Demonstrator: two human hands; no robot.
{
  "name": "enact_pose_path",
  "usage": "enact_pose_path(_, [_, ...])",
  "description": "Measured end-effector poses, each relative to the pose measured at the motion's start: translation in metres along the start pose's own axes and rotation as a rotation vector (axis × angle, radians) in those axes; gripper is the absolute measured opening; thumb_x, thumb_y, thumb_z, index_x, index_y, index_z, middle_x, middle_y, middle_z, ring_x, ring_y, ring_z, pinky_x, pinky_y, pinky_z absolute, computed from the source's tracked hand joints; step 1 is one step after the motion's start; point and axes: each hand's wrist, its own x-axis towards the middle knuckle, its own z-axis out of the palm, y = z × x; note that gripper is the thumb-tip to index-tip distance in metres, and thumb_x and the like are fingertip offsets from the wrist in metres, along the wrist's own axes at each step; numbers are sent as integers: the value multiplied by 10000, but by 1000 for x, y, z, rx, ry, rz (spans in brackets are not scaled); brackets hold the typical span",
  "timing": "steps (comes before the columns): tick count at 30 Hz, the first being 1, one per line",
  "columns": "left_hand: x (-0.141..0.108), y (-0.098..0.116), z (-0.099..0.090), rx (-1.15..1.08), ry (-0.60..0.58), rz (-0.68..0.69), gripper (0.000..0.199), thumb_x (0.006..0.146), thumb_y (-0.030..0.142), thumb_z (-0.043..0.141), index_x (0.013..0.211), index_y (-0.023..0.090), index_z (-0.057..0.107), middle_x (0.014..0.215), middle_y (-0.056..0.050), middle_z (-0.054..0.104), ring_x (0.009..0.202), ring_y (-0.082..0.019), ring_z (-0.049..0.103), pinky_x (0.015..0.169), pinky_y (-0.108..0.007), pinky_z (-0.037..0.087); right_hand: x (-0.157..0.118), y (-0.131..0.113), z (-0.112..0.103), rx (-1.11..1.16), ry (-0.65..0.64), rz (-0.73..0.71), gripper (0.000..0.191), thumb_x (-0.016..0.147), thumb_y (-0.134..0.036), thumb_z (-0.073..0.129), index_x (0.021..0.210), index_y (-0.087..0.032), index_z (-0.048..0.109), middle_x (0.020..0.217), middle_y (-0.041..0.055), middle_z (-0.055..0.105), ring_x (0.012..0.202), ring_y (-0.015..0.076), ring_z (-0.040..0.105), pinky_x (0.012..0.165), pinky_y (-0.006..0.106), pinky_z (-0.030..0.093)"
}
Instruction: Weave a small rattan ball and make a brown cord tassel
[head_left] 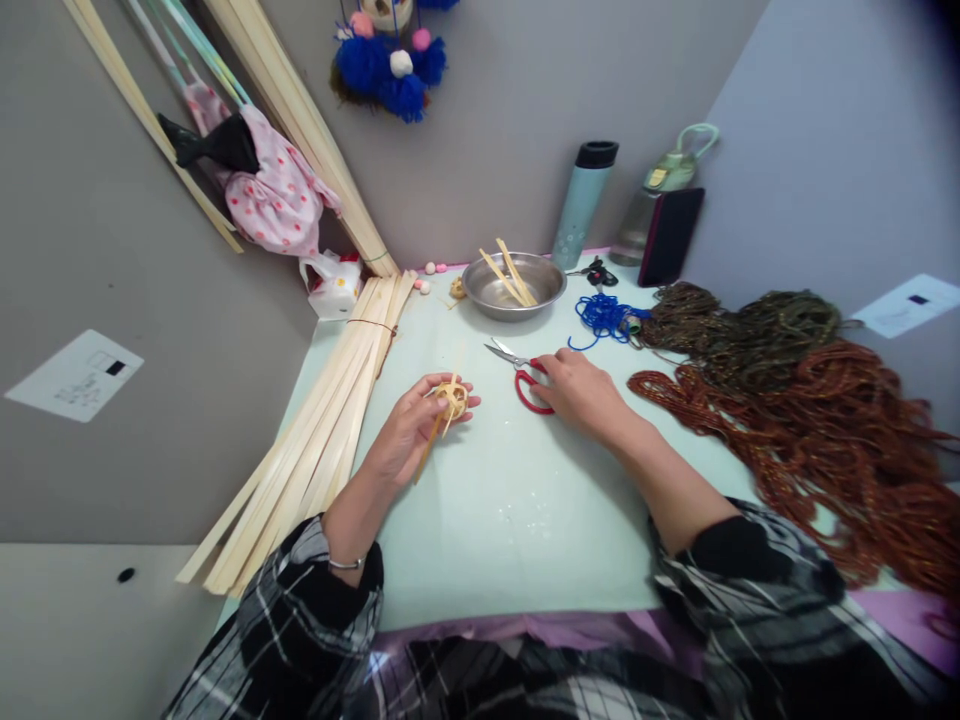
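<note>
In my left hand (pixel 401 432) I hold a small woven ball of pale bamboo-like strips (pixel 451 402). My thumb presses on it against the fingers, and loose strip ends stick out above and below. My right hand (pixel 583 393) has its fingers on the red handle of a pair of scissors (pixel 520 392). The scissors lie at the middle of the table, blades slightly parted and pointing to the upper left. Part of the handle is hidden under my right fingers.
At left lies a tied bundle of flat pale strips (pixel 330 400). Behind is a metal bowl (pixel 495 300) with strips in it. Blue cord (pixel 604 318), dark yarn (pixel 780 330) and reddish-brown yarn (pixel 832 450) cover the right side. A tumbler (pixel 585 205) and a phone (pixel 671 238) stand at the back.
</note>
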Motion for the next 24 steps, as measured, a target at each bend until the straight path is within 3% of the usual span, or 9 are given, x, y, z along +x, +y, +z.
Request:
enact_pose_path(3, [0, 0, 0, 8, 22, -11, 261, 823, 203, 697, 1075, 165, 639, 1122, -90, 727, 1033, -238, 720, 919, -341, 538, -1, 0, -5, 144, 18, 8, 382, 896, -306, 609, 1238, -136, 615, 1118, 160, 641, 933, 276, 623, 768, 358, 464])
enact_pose_path(5, [2, 0, 0, -1, 62, -8, 264, 815, 209, 702, 1066, 163, 635, 1085, -89, 738, 1000, -229, 729, 899, -334, 543, -4, -2, -11, 452, -5, -20, 456, 876, -329, 627, 1295, -157, 579, 1072, 117, 662, 872, 234, 622, 751, 334, 475])
enact_pose_path(7, [3, 0, -1, -18, 97, 4, 261, 806, 217, 702, 1052, 165, 629, 1062, -89, 747, 972, -220, 734, 891, -332, 544, -8, -4, -17, 792, -98, -121, 556, 851, -374, 672, 1358, -181, 546, 1071, 89, 672, 880, 216, 620, 757, 316, 493])
enact_pose_path(9, [3, 0, -1, -28, 117, 14, 249, 799, 223, 702, 1030, 166, 628, 1058, -86, 749, 956, -216, 736, 889, -334, 544, -11, -7, -21, 951, -206, -245, 670, 798, -431, 747, 1397, -212, 539, 1143, 80, 660, 946, 218, 617, 813, 314, 506])
enact_pose_path(14, [4, -3, 1, 43, 109, 10, 211, 785, 231, 723, 963, 160, 635, 1026, -71, 746, 940, -217, 733, 903, -354, 539, -16, -16, -17, 906, -313, -390, 703, 730, -449, 825, 1371, -252, 615, 1225, 58, 641, 1028, 232, 594, 938, 350, 473])
enact_pose_path(20, [5, -8, 2, 97, 85, 5, 209, 779, 244, 734, 929, 163, 613, 919, -49, 750, 886, -204, 727, 865, -353, 545, -21, -27, -17, 953, -413, -435, 507, 862, -457, 722, 1314, -234, 672, 853, -10, 633, 717, 146, 503, 685, 260, 410])
enact_pose_path(24, [4, -6, 2, 105, 79, 11, 186, 786, 254, 724, 899, 161, 609, 916, -55, 750, 875, -207, 726, 876, -365, 538, -22, -30, -20, 1014, -427, -437, 444, 902, -461, 672, 1273, -218, 696, 801, -16, 605, 684, 135, 463, 658, 250, 384])
